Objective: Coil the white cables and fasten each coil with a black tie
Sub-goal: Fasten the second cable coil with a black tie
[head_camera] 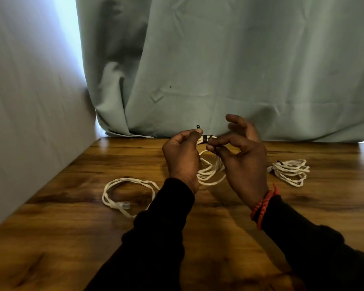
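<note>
Head view: both hands are raised above the wooden surface (198,227). The left hand (182,158) pinches the head end of a thin black tie (198,127); the right hand (243,158) pinches its strap against a coiled white cable (210,171), partly hidden behind them. Three white cables show: this one, a loose one (126,193) at left, a tied coil (290,171) at right.

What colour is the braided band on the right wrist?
Red-orange braided wrist band, clearest in the head view.
</note>
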